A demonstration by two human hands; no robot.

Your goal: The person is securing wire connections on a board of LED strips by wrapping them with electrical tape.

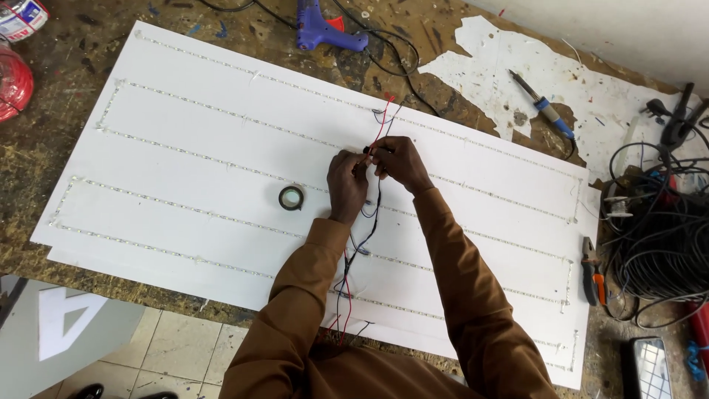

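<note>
A large white board lies on the workbench, with rows of thin light strips glued across it. Red and black wires run down the board's middle toward me. My left hand and my right hand meet over the board's centre, both pinching the wires at one joint. A small roll of dark tape lies on the board just left of my left hand.
A blue glue gun lies at the back edge, a soldering iron at the back right. Orange-handled pliers and a tangle of black cable sit to the right. A red wire spool stands far left.
</note>
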